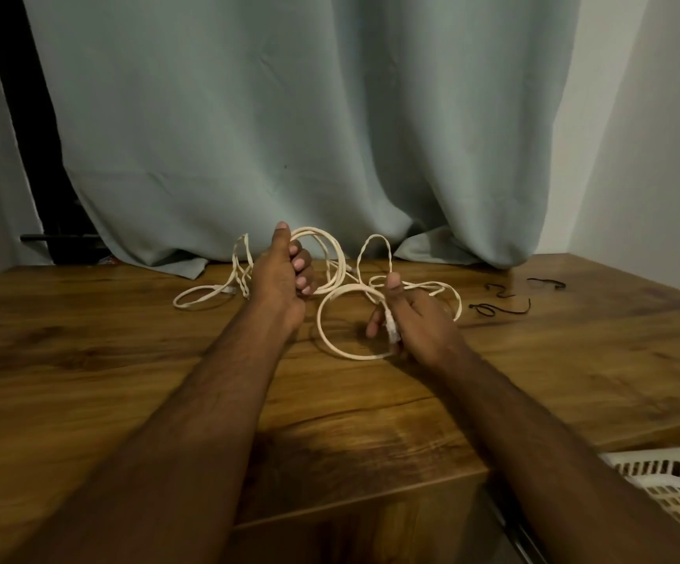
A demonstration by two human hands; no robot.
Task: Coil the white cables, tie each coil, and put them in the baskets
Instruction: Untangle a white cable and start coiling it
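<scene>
A: Progress?
B: Early. Left hand (285, 270) grips a loop of white cable (332, 254); right hand (405, 319) pinches its plug end. Rest sprawls loose on the wooden surface (126, 360).
A: Tied?
B: Nothing. Black ties (501, 309) lie unused to the right; white slotted plastic basket (672, 486) looks empty from here.
A: Texture?
B: Thin, springy, partly twisted.

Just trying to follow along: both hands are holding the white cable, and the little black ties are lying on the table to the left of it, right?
Not quite. The head view shows the black ties on the table to the right of the white cable, not the left. The left hand and right hand do both hold the cable.
</scene>
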